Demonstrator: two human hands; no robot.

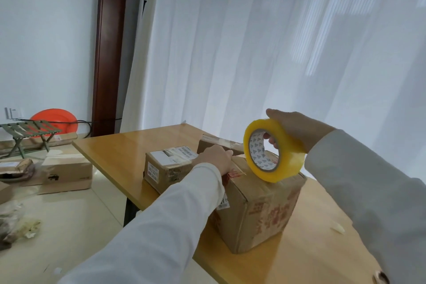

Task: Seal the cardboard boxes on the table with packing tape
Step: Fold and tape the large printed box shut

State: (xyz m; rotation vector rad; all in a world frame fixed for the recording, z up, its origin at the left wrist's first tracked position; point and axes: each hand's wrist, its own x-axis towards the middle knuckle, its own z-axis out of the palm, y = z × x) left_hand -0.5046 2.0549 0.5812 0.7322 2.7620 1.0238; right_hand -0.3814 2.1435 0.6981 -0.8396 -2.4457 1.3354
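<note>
A cardboard box with red print (260,210) stands on the wooden table (299,256) in front of me. My right hand (297,129) grips a yellow roll of packing tape (274,152), fingers through its core, the roll resting on the box's top near the right side. My left hand (214,156) presses on the far left part of the box top, fingers bent over the edge. A strip of tape between roll and left hand is hard to make out. Behind stand a labelled smaller box (166,168) and a third box (219,144), partly hidden.
A white curtain (276,41) hangs behind the table. To the left, on the floor, lie a cardboard box (66,173), scraps of packaging (16,226), a small folding stool (30,131) and an orange disc (55,120). A small white scrap (337,228) lies on the table at right.
</note>
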